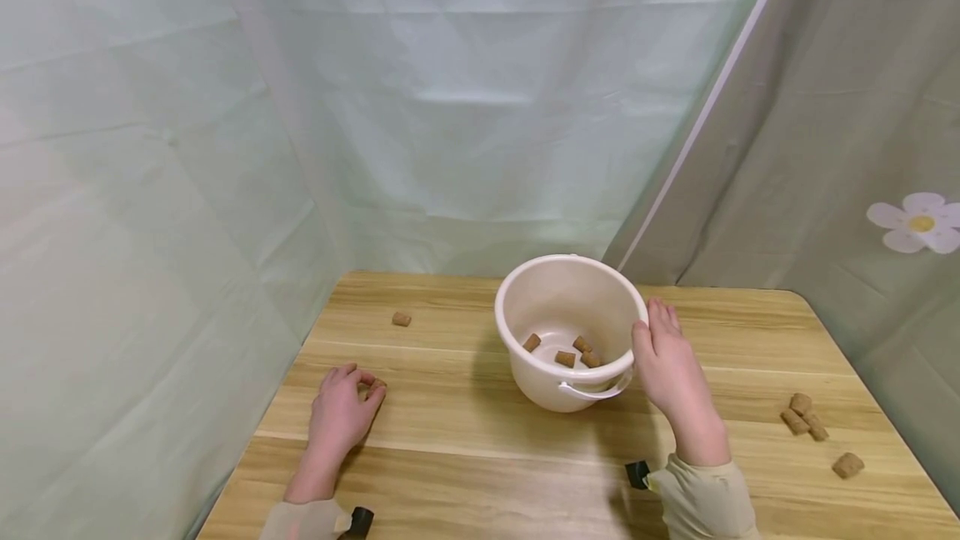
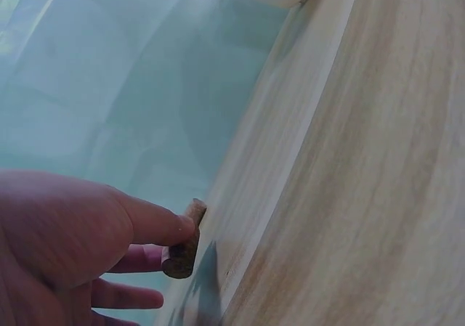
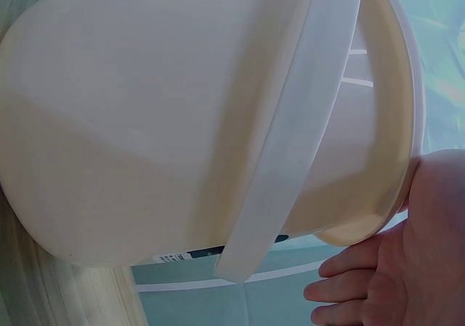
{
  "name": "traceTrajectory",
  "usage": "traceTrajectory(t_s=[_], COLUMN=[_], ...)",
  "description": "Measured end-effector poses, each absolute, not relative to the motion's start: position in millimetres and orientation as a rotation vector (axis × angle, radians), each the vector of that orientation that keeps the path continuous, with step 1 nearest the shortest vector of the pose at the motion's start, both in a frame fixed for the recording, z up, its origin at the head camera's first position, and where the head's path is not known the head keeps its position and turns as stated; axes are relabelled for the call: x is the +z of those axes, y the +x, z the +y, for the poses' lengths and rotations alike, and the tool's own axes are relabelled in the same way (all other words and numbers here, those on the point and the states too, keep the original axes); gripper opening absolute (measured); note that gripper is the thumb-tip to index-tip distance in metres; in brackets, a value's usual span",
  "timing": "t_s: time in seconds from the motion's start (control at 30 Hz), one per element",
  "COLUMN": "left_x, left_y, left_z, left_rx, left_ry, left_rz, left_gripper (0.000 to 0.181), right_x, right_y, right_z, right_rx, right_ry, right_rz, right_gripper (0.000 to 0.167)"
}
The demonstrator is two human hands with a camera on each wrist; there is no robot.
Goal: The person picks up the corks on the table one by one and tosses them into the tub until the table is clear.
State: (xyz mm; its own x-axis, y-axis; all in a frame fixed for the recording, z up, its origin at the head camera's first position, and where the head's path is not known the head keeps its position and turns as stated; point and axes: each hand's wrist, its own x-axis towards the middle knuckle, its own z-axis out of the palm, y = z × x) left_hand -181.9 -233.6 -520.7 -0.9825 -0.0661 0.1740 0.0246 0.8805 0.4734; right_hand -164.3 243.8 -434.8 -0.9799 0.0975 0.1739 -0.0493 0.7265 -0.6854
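Observation:
Near the left side of the table, my left hand [image 1: 341,411] pinches a brown cork [image 2: 183,250] between thumb and fingertips, just above the wood. Farther back lies another cork [image 1: 402,319]. A cream plastic bucket [image 1: 525,369] stands upright at the middle of the table, with several corks [image 1: 566,358] on its bottom. My right hand [image 1: 670,365] holds the bucket's right rim, its thumb at the edge and the other fingers along the outside. In the right wrist view, the handle [image 3: 301,130] hangs down across the bucket's side, and the thumb is mostly hidden behind the rim.
Several more corks [image 1: 802,417] lie in a cluster toward the table's right edge, with a single cork [image 1: 848,465] nearer the front. Pale green curtains [image 1: 480,132] enclose the wooden table [image 1: 465,473] at the back and sides.

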Motion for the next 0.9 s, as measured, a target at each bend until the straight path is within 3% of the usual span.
traceTrajectory(t_s=[0.9], left_x=[-519.1], left_y=[-183.2], left_z=[-233.9], left_rx=[-0.864], left_ry=[-0.005], left_rz=[-2.858], left_gripper=[0.025], right_x=[-435.5], right_y=[-165.5], right_z=[244.2], right_rx=[1.102], right_ry=[-0.044], right_rz=[-2.731], right_gripper=[0.071])
